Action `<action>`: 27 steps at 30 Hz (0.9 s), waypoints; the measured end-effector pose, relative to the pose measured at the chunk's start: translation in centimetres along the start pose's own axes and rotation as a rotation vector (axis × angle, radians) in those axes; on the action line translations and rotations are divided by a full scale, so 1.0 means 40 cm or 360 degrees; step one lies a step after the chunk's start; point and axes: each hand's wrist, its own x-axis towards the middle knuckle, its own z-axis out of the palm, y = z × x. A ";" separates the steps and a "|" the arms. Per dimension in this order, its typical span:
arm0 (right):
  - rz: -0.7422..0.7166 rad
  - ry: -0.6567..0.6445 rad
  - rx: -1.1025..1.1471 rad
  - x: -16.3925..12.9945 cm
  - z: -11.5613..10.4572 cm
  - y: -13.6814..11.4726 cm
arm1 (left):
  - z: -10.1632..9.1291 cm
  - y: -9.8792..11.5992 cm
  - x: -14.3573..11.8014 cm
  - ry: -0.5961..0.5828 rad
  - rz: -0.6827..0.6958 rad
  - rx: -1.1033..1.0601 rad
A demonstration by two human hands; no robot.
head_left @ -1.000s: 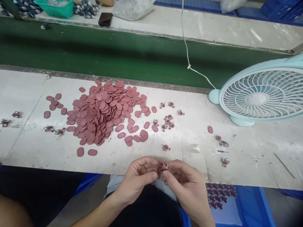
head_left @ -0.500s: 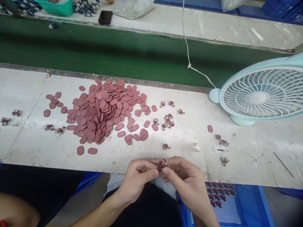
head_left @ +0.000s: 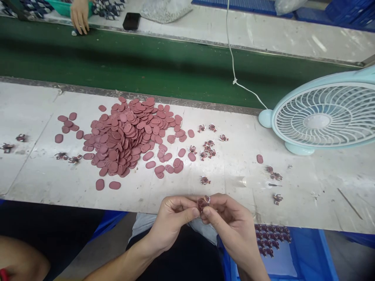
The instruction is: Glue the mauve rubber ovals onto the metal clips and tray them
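Just past the table's near edge, my left hand (head_left: pixel 174 220) and my right hand (head_left: pixel 231 222) meet, both closed in a pinch. Between their fingertips is a small dark-red and white figure (head_left: pixel 207 200) against a reddish oval disc (head_left: pixel 200 204); fingers partly cover both, so I cannot tell whether they are joined. Directly beyond my hands lies one loose small figure (head_left: pixel 205 180). A large heap of reddish oval discs (head_left: pixel 123 136) is farther left, and a cluster of small figures (head_left: pixel 208 150) sits to its right.
A pale blue fan (head_left: pixel 318 121) stands at the right. A clear bottle (head_left: pixel 254 182) with a dark tip lies near a thin stick (head_left: pixel 350 203). Below the edge, a blue tray (head_left: pixel 312 249) holds rows of dark-red pieces. Across the green strip, another person's hand (head_left: pixel 79 17) reaches down.
The figure and disc between my fingertips have shifted slightly right, with less of the disc showing. Another person's hand has appeared at the far bench, upper left.
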 end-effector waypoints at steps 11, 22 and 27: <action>-0.0087 0.0361 0.0460 -0.036 -0.098 0.085 | -0.065 0.054 0.035 0.0146 0.0529 0.1169; -0.0324 0.1724 0.0183 -0.284 -0.471 0.183 | -0.177 0.197 0.203 -0.0330 0.0987 0.3053; -0.0165 0.2119 -0.0130 -0.372 -0.652 0.354 | -0.165 0.219 0.194 -0.0217 0.0864 0.2926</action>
